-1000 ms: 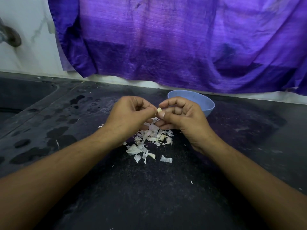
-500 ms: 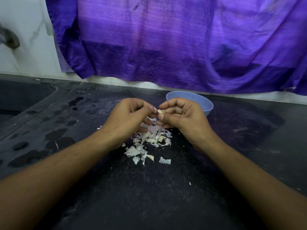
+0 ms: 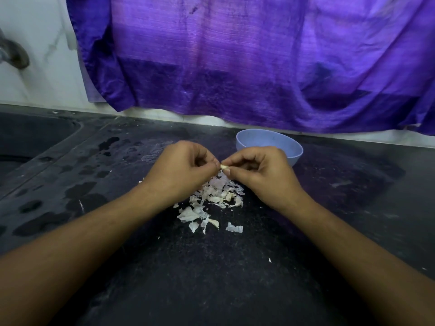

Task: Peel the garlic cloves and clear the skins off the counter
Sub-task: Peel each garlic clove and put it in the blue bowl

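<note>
Between both sets of fingertips lay the garlic clove (image 3: 224, 167), long axis seemingly hand to hand; left hand (image 3: 181, 171) and right hand (image 3: 261, 171) each pinched an end. Bowl (image 3: 293, 155) sat just beyond the right.

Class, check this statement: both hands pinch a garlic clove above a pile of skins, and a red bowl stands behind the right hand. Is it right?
No. The head view shows the bowl is light blue, not red. The left hand and right hand do pinch the garlic clove above the pile of skins.
</note>
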{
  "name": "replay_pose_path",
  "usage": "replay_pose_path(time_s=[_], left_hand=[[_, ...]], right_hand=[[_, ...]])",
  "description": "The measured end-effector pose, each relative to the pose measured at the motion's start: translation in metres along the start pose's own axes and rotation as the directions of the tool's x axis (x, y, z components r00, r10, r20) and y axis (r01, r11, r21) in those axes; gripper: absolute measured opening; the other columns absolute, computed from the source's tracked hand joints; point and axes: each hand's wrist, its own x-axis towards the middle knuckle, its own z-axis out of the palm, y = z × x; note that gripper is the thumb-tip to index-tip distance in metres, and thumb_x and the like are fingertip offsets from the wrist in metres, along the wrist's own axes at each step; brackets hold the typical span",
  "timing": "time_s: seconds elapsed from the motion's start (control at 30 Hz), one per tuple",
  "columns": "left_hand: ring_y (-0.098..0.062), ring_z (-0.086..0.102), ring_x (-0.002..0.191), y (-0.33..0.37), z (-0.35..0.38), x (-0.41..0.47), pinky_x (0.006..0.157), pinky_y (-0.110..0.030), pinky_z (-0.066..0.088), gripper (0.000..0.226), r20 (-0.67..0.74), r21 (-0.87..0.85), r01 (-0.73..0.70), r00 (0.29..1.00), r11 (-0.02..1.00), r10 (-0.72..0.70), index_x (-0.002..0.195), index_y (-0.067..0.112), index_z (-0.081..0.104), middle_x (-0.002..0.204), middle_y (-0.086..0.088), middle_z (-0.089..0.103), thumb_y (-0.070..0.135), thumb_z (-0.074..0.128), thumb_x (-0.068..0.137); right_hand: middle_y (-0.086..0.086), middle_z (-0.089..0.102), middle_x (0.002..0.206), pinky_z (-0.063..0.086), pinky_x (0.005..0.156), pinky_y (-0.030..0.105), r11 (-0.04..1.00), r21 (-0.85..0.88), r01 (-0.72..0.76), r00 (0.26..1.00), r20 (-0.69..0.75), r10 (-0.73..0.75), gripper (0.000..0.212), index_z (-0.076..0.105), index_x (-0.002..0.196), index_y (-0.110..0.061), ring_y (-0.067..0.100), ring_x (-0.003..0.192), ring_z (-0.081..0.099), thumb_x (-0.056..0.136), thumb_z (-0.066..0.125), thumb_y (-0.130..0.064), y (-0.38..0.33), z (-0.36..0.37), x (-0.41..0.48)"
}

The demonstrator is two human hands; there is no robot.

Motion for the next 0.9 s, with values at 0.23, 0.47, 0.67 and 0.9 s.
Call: replay_pose_path(time_s=[0.23,0.47,0.67,0.9], left_hand=[[-0.005,0.066,0.058,0.007,-0.002,-0.003,0.056,-0.025,0.05,0.015,-0.019,0.175,-0.029,0.999,0.984,0.032,0.076,0.025,0.074,0.064,0.008,0.071,0.032,0.072,0.089],[-0.003,0.065,0.056,0.007,-0.003,-0.002,0.059,-0.028,0.051,0.017,0.005,0.156,0.008,1.0,0.988,-0.009,0.074,0.023,0.071,0.066,0.006,0.072,0.027,0.069,0.09],[-0.019,0.072,0.069,0.004,-0.004,-0.001,0.07,-0.045,0.061,0.026,-0.007,0.106,-0.034,0.999,0.994,0.035,0.076,0.018,0.073,0.072,0.001,0.074,0.028,0.061,0.097],[0.0,0.063,0.056,0.004,-0.005,-0.002,0.057,-0.019,0.048,0.019,-0.055,0.121,-0.043,0.997,0.992,0.05,0.073,0.023,0.072,0.061,0.017,0.068,0.035,0.079,0.086]], right_hand=[[0.005,0.079,0.083,0.064,0.077,0.043,1.0,0.015,0.006,0.999,0.052,-0.007,0.008,0.079,0.098,-0.009,0.02,0.076,0.077,0.09,0.078,-0.006,0.001,0.003,0.001],[0.015,0.074,0.089,0.063,0.077,0.033,0.804,0.565,-0.185,0.981,0.057,0.185,0.01,0.074,0.099,-0.003,0.022,0.081,0.073,0.089,0.072,-0.004,-0.008,0.006,0.001],[0.013,0.074,0.09,0.064,0.075,0.034,0.744,0.62,-0.248,0.966,0.098,0.24,0.021,0.071,0.11,-0.006,0.02,0.077,0.072,0.089,0.07,-0.006,-0.006,0.003,0.002],[0.014,0.078,0.095,0.062,0.075,0.032,0.808,0.534,-0.25,0.964,0.061,0.258,0.014,0.07,0.11,-0.006,0.02,0.079,0.075,0.096,0.067,-0.006,-0.008,-0.001,0.001]])
